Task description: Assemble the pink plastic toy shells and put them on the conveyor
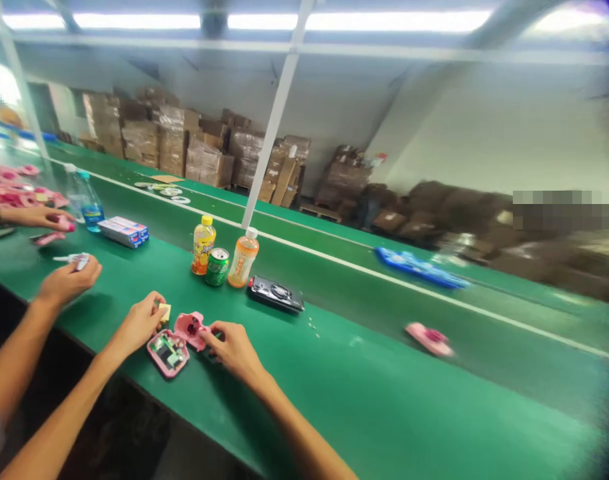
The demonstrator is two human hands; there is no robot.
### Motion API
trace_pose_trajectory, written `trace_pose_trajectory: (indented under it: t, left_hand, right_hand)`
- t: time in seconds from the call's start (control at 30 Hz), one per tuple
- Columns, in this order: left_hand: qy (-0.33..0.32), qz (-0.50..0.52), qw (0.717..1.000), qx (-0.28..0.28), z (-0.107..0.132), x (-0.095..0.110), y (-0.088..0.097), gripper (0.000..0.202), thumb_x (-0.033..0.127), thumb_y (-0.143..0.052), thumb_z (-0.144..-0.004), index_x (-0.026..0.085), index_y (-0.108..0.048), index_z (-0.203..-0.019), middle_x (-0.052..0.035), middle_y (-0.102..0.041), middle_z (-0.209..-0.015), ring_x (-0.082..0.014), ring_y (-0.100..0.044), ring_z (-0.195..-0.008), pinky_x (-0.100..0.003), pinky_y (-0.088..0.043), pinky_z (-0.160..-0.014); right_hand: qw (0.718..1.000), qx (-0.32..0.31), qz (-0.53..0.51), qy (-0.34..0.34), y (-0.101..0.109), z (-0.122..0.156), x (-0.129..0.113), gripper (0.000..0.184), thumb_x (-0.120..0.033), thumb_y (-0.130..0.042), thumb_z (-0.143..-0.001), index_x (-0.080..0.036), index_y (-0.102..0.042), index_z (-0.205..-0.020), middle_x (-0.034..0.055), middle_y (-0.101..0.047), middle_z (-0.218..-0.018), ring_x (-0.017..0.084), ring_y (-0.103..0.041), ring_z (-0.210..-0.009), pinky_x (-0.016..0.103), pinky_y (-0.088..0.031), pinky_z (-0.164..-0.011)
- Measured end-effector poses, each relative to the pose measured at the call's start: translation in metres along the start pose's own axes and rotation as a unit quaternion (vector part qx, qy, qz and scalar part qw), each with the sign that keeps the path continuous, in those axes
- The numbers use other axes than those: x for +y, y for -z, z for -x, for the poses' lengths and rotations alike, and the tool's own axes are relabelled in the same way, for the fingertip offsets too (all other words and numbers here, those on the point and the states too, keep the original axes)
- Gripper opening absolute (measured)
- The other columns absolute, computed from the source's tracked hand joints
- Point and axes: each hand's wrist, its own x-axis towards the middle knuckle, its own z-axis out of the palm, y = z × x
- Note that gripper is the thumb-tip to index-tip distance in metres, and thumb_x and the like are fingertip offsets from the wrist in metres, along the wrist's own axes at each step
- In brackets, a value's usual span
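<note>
My left hand (140, 323) pinches a small pale yellow piece (164, 312) just left of a pink plastic shell. My right hand (233, 347) grips the right edge of the upper pink shell half (189, 329), fingers curled on it. The lower pink half (167, 353), open face up with a green circuit board inside, lies on the green table (364, 400) between my hands.
A co-worker's hand (67, 280) rests at left near a small white part (73, 259); another person's hand (47, 217) is farther left among pink shells. Two juice bottles (203, 245), a green can (217, 267), a black device (276, 293), boxes, a loose pink shell (429, 338) and a blue object (419, 268) are on the table and belt.
</note>
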Motion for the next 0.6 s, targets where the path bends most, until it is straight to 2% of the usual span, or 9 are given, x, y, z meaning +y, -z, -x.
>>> trace_pose_trajectory:
  t: [0.1, 0.2, 0.27, 0.3, 0.37, 0.43, 0.5, 0.6]
  left_hand:
    - [0.014, 0.089, 0.996, -0.026, 0.028, 0.014, -0.048, 0.042, 0.061, -0.051, -0.076, 0.024, -0.048, -0.095, 0.0019, -0.061, -0.073, -0.0199, -0.065, -0.056, -0.030, -0.052, -0.049]
    - [0.007, 0.163, 0.985, -0.058, 0.055, 0.035, -0.097, 0.045, 0.064, -0.053, -0.079, 0.024, -0.047, -0.098, -0.0009, -0.063, -0.087, -0.0185, -0.068, -0.062, -0.029, -0.056, -0.053]
    - [0.005, 0.231, 0.970, -0.077, 0.069, 0.049, -0.121, 0.047, 0.064, -0.060, -0.078, 0.023, -0.046, -0.098, -0.0050, -0.066, -0.103, -0.0167, -0.069, -0.064, -0.030, -0.058, -0.059]
    - [0.013, 0.271, 0.959, -0.083, 0.075, 0.055, -0.130, 0.050, 0.064, -0.064, -0.076, 0.023, -0.045, -0.097, -0.0074, -0.067, -0.111, -0.0165, -0.070, -0.066, -0.031, -0.059, -0.062]
    - [0.041, 0.338, 0.934, -0.104, 0.085, 0.065, -0.141, 0.057, 0.064, -0.073, -0.071, 0.023, -0.044, -0.098, -0.0106, -0.071, -0.114, -0.0179, -0.072, -0.069, -0.032, -0.059, -0.068]
    - [0.062, 0.360, 0.920, -0.144, 0.091, 0.070, -0.144, 0.063, 0.065, -0.076, -0.070, 0.022, -0.046, -0.105, -0.0084, -0.075, -0.099, -0.0200, -0.072, -0.072, -0.033, -0.059, -0.071]
    - [0.058, 0.351, 0.916, -0.186, 0.095, 0.071, -0.143, 0.067, 0.064, -0.076, -0.072, 0.019, -0.050, -0.114, -0.0035, -0.074, -0.083, -0.0207, -0.071, -0.072, -0.032, -0.057, -0.072]
    - [0.034, 0.330, 0.922, -0.197, 0.096, 0.068, -0.140, 0.067, 0.063, -0.074, -0.075, 0.016, -0.057, -0.118, 0.0010, -0.068, -0.070, -0.0184, -0.067, -0.067, -0.029, -0.054, -0.070]
  right_hand:
    - [0.999, 0.008, -0.008, -0.035, 0.037, 0.044, 0.026, 0.028, -0.036, -0.060, -0.100, -0.016, -0.074, -0.087, -0.0003, -0.069, -0.069, 0.013, -0.061, -0.060, 0.021, -0.046, -0.058]
    - [0.997, 0.035, 0.005, -0.071, 0.071, 0.088, 0.048, 0.029, -0.038, -0.057, -0.100, -0.016, -0.073, -0.090, 0.0010, -0.068, -0.070, 0.015, -0.061, -0.061, 0.023, -0.048, -0.057]
    - [0.993, 0.076, 0.025, -0.089, 0.085, 0.114, 0.055, 0.026, -0.039, -0.061, -0.097, -0.016, -0.073, -0.097, 0.0056, -0.071, -0.087, 0.019, -0.065, -0.074, 0.026, -0.052, -0.063]
    - [0.988, 0.119, 0.046, -0.087, 0.088, 0.124, 0.054, 0.026, -0.039, -0.064, -0.096, -0.016, -0.073, -0.105, 0.0086, -0.071, -0.099, 0.021, -0.066, -0.084, 0.029, -0.054, -0.068]
    - [0.973, 0.206, 0.101, -0.034, 0.086, 0.135, 0.047, 0.030, -0.036, -0.064, -0.098, -0.019, -0.068, -0.122, 0.0120, -0.065, -0.120, 0.024, -0.064, -0.103, 0.033, -0.055, -0.083]
    - [0.959, 0.229, 0.156, 0.061, 0.076, 0.132, 0.036, 0.029, -0.028, -0.056, -0.104, -0.022, -0.064, -0.131, 0.0110, -0.063, -0.125, 0.022, -0.062, -0.111, 0.033, -0.053, -0.094]
    - [0.957, 0.164, 0.196, 0.138, 0.065, 0.118, 0.025, 0.027, -0.019, -0.049, -0.106, -0.022, -0.065, -0.127, 0.0086, -0.065, -0.119, 0.019, -0.064, -0.109, 0.030, -0.052, -0.095]
    - [0.960, 0.073, 0.229, 0.142, 0.057, 0.092, 0.020, 0.019, -0.013, -0.052, -0.105, -0.017, -0.068, -0.116, 0.0070, -0.067, -0.112, 0.017, -0.066, -0.097, 0.026, -0.052, -0.085]
